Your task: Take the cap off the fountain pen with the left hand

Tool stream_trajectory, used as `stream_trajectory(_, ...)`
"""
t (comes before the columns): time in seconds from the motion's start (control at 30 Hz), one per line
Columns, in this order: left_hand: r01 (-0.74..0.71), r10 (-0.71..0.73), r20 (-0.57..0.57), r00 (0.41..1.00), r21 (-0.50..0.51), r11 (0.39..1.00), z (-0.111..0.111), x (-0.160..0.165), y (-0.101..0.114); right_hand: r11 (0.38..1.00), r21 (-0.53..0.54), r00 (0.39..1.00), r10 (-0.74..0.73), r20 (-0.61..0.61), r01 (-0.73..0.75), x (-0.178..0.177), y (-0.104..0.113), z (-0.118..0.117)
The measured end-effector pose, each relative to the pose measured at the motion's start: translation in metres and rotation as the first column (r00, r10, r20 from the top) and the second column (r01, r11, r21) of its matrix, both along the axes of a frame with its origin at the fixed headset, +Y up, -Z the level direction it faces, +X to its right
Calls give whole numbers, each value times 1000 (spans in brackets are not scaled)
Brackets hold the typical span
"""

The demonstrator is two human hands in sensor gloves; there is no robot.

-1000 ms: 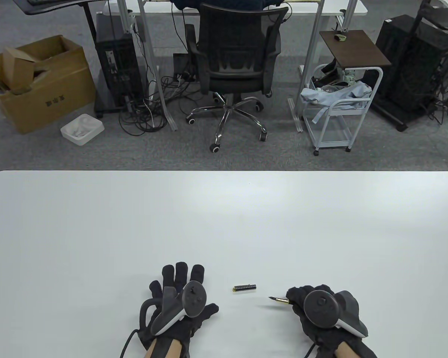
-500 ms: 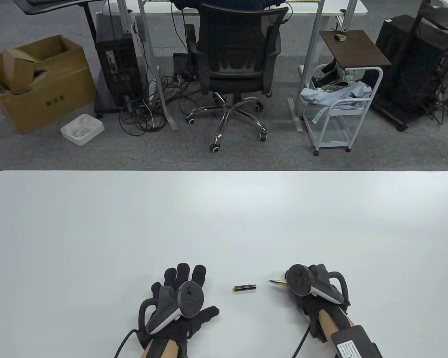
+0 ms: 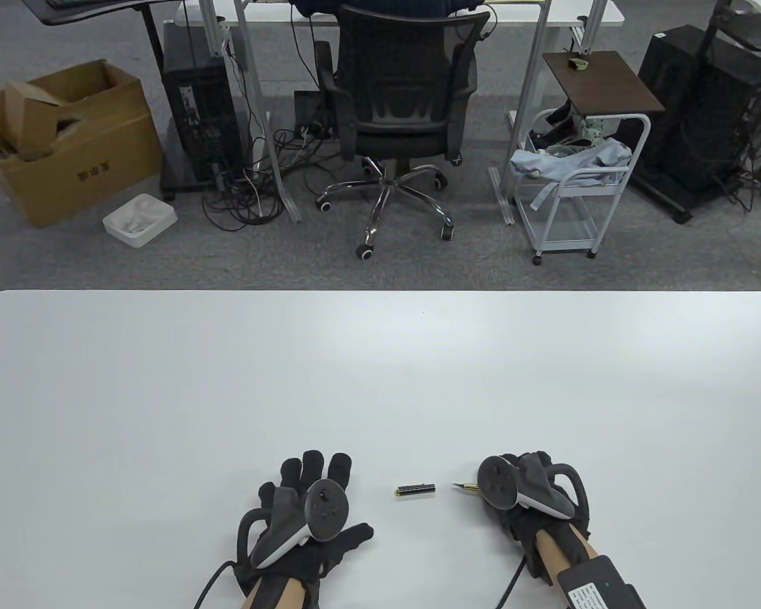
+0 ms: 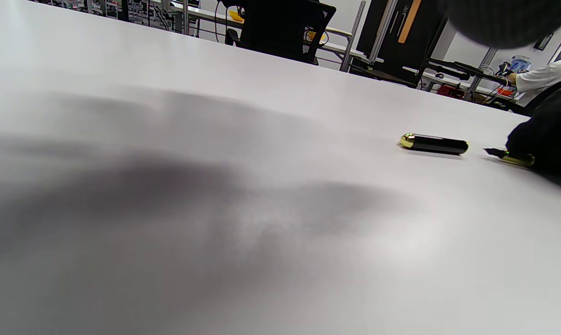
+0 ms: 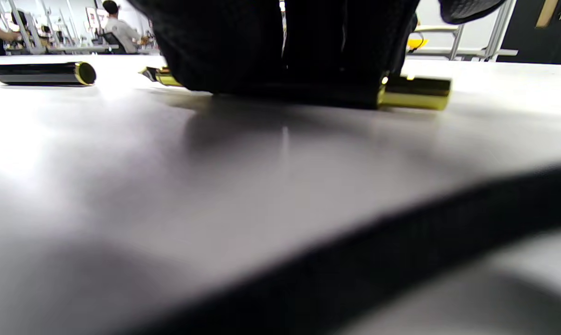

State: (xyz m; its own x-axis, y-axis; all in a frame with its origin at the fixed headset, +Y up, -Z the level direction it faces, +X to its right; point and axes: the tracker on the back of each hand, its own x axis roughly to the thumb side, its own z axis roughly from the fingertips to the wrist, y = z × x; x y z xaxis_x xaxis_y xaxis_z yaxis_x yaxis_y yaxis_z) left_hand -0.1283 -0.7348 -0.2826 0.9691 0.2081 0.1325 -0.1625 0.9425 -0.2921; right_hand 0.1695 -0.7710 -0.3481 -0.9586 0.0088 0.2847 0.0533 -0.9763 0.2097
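The black fountain pen cap (image 3: 415, 490) with a gold end lies alone on the white table (image 3: 380, 380), between my hands. It also shows in the left wrist view (image 4: 433, 144) and the right wrist view (image 5: 43, 73). My left hand (image 3: 311, 507) rests flat on the table, fingers spread, empty, left of the cap. My right hand (image 3: 520, 488) grips the uncapped fountain pen (image 3: 465, 487), its nib poking out left toward the cap. In the right wrist view the fingers cover the barrel on the table; the nib (image 5: 157, 76) and gold tail (image 5: 415, 93) stick out.
The table's far edge runs across the middle of the table view. Beyond it on the floor stand an office chair (image 3: 399, 114), a white cart (image 3: 577, 184) and a cardboard box (image 3: 57, 139).
My right hand rolled over and moved slightly left and away, bringing the pen down flat; the nib now lies closer to the cap. My left hand and the cap stayed put.
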Motion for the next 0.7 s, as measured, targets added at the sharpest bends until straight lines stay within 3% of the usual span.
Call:
stream_trajectory(0.2,-1,1,-10,1000,-20,1000,-1,-1,-3,975,153,987,-156,-35,160,11,65,27)
stream_trajectory(0.37,2,-2,-11,1000,-31,1000,0,2,-5,943,194,960,-278,16,270,41,95,52)
stream_trajectory(0.5,8,-9,-17,1000,-23,1000,0,1,-5,957,156,965,-255,53,245,63,88,69)
stream_trajectory(0.7,18,-19,-35,999,-35,999,-3,-3,-8,978,43,971,-208,119,205,91,52,79)
